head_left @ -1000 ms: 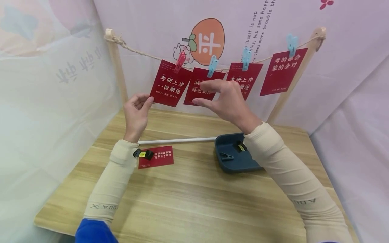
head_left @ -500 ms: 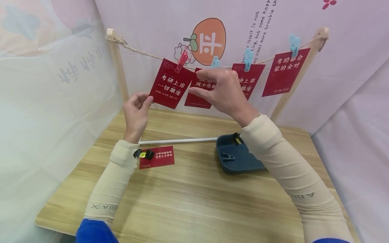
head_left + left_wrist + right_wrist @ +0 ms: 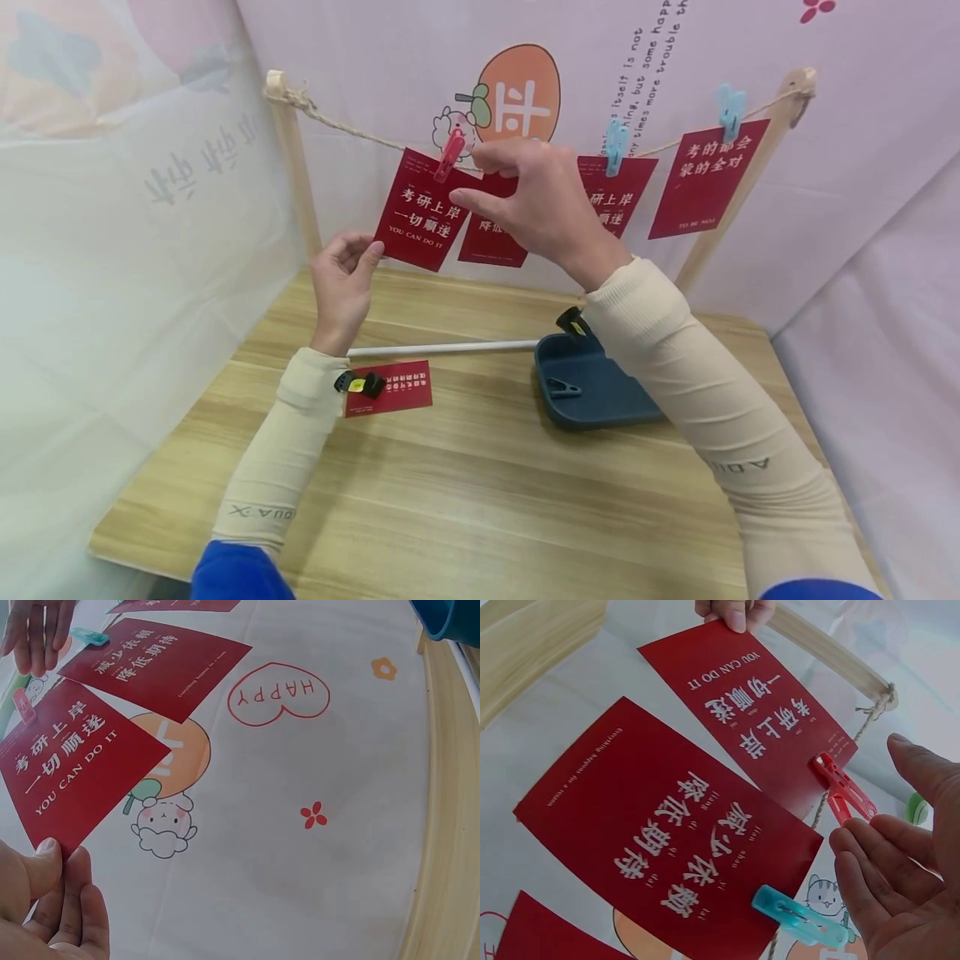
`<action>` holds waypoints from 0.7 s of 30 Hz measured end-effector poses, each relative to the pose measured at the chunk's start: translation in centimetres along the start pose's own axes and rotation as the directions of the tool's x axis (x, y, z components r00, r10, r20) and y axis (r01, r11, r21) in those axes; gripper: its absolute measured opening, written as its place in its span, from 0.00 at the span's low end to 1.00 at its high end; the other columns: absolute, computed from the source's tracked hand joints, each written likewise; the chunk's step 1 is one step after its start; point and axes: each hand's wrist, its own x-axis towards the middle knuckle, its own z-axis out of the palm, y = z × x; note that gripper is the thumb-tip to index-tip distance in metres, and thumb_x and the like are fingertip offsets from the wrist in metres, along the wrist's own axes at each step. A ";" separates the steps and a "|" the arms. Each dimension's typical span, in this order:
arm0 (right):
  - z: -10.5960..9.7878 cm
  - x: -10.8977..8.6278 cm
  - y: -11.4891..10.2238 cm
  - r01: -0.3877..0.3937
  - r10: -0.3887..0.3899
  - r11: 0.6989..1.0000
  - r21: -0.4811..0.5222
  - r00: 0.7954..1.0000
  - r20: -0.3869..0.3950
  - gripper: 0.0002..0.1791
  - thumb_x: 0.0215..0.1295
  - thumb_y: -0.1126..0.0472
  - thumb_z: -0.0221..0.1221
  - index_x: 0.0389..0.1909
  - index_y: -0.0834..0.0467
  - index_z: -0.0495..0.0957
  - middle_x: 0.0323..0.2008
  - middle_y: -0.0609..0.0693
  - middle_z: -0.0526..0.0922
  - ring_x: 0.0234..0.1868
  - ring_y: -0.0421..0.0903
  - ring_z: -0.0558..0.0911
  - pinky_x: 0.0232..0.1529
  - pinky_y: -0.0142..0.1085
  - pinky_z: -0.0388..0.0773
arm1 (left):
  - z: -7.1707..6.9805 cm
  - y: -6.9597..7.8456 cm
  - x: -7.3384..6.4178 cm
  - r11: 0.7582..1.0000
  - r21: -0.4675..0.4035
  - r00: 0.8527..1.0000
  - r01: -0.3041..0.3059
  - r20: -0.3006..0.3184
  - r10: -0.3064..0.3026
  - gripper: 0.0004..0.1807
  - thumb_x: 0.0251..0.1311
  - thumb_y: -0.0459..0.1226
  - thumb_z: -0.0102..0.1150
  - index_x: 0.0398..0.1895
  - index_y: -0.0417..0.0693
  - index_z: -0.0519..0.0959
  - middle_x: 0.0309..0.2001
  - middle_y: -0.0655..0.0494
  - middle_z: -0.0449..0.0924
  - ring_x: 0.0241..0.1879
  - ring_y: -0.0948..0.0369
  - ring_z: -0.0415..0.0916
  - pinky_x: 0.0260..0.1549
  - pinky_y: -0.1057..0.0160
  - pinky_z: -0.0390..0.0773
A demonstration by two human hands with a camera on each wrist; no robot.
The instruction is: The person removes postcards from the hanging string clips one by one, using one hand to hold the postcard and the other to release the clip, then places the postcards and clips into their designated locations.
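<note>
Below the pink clip (image 3: 452,156), the red card (image 3: 418,212) slants lengthwise down-left.

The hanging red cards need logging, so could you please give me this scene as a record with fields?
line: twine between two wooden posts
hanging: four red cards, one on a red clip, three on light blue clips
left grip: pinches the leftmost card at its lower left corner, as the head view shows
right grip: holds nothing, close beside the red clip; contact unclear
wooden table: loose red card, with dark blue pan to its right
</note>
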 end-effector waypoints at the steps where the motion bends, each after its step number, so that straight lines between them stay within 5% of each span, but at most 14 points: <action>1: -0.1 0.2 -0.1 0.002 -0.002 1.000 -0.004 1.000 0.002 0.29 0.68 0.46 0.71 0.66 0.54 0.82 0.64 0.50 0.86 0.65 0.46 0.85 0.67 0.36 0.82 | 0.0 0.0 0.0 1.000 0.000 1.000 0.000 0.000 0.000 0.14 0.73 0.34 0.63 0.51 0.28 0.80 0.38 0.64 0.84 0.42 0.62 0.85 0.49 0.70 0.85; 11: -0.9 2.5 -1.1 -0.023 0.025 0.997 -0.072 0.999 0.027 0.29 0.69 0.46 0.69 0.66 0.55 0.82 0.65 0.50 0.86 0.67 0.44 0.84 0.68 0.32 0.79 | 0.0 -0.1 -0.1 1.000 0.000 1.000 -0.004 0.012 0.004 0.15 0.73 0.35 0.63 0.51 0.28 0.80 0.38 0.64 0.85 0.41 0.67 0.85 0.50 0.70 0.84; 17: -1.1 3.8 -1.3 -0.073 0.081 0.991 -0.112 0.994 0.075 0.30 0.70 0.43 0.67 0.68 0.52 0.80 0.66 0.49 0.85 0.66 0.47 0.84 0.70 0.36 0.79 | -0.1 -0.2 -0.1 1.000 0.010 1.000 0.003 0.015 -0.003 0.15 0.73 0.35 0.63 0.51 0.29 0.80 0.39 0.64 0.85 0.43 0.59 0.87 0.52 0.68 0.85; 21: -1.0 4.7 -1.3 -0.078 0.092 0.988 -0.135 0.990 0.105 0.29 0.70 0.42 0.67 0.66 0.51 0.82 0.64 0.50 0.86 0.64 0.47 0.83 0.83 0.39 0.60 | 0.0 -0.3 -0.1 1.000 0.016 1.000 0.007 0.017 -0.007 0.15 0.73 0.35 0.63 0.52 0.29 0.80 0.39 0.64 0.85 0.45 0.51 0.87 0.52 0.69 0.85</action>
